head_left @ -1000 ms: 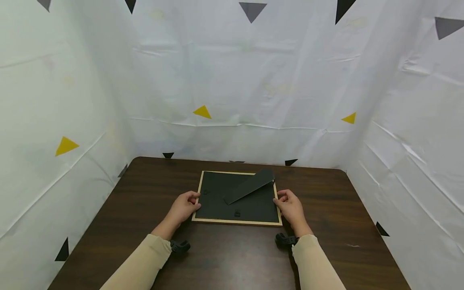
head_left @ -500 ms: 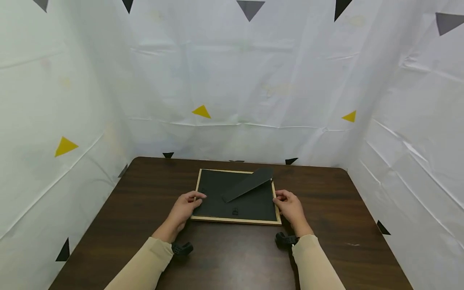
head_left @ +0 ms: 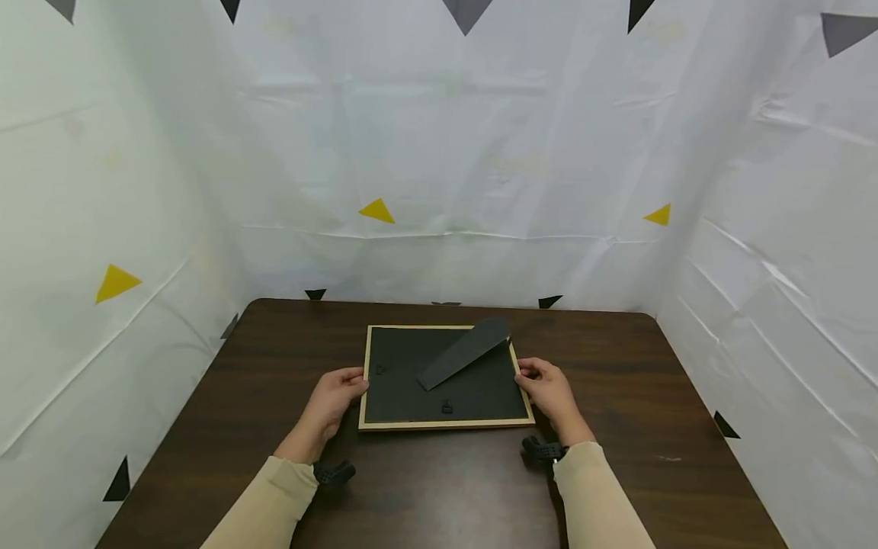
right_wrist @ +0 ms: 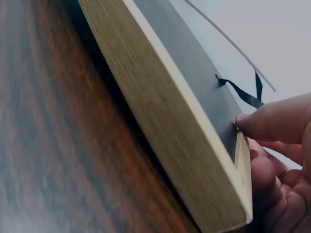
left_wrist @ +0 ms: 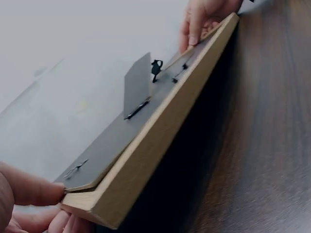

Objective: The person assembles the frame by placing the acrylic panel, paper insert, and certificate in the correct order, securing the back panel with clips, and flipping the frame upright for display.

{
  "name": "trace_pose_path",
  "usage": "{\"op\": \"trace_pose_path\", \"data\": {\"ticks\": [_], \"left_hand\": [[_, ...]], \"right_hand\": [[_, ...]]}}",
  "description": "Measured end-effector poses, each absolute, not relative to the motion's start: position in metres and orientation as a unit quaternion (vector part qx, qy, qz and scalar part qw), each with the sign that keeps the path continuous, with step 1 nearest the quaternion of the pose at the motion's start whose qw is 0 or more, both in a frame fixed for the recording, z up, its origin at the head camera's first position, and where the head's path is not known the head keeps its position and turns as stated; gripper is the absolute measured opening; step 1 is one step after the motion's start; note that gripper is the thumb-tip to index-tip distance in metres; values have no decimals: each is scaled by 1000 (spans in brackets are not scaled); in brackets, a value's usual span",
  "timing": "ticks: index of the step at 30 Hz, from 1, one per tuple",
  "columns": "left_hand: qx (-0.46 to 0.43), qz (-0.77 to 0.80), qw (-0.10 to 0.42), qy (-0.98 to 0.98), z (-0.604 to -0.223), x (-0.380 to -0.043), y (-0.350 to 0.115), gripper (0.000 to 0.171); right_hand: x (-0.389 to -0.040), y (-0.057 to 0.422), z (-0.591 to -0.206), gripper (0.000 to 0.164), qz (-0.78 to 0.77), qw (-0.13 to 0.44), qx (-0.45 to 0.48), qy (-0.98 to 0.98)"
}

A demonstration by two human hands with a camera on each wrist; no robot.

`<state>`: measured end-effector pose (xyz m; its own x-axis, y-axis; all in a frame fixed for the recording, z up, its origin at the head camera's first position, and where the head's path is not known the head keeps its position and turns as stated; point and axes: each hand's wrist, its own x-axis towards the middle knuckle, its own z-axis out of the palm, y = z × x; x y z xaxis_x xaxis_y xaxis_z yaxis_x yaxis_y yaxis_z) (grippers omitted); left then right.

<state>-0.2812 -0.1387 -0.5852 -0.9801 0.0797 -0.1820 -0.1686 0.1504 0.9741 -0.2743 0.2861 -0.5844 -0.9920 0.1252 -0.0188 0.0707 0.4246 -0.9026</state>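
A picture frame [head_left: 439, 424] with a light wood border lies back side up between my hands, its black backing [head_left: 405, 358] showing. A black easel stand [head_left: 466, 354] sticks up at an angle from the backing, tied to it by a dark ribbon [right_wrist: 238, 91]. My left hand [head_left: 334, 400] pinches the left side, with its thumb [left_wrist: 41, 191] on the backing's edge and fingers underneath. My right hand [head_left: 551, 393] pinches the right side likewise, its thumb [right_wrist: 272, 121] at the backing's edge. The frame's front is hidden.
A dark brown wooden table [head_left: 638, 427] lies under the frame, with a dark shadow along the frame's near side. White sheets [head_left: 439, 152] with black, grey and yellow triangles enclose the table at the back and both sides. Small metal hangers [left_wrist: 76, 167] sit on the backing.
My left fingers, which reached over the backing half a second ago, have drawn back to the left edge. The frame's left side has shifted slightly towards me. My right hand keeps its grip.
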Motion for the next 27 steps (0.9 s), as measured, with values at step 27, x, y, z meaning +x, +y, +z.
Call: {"op": "trace_pose_path", "data": {"ticks": [27], "left_hand": [[124, 787, 295, 527, -604, -283, -160, 63]], "right_hand": [[-252, 315, -585, 64, 699, -53, 60, -711]]}}
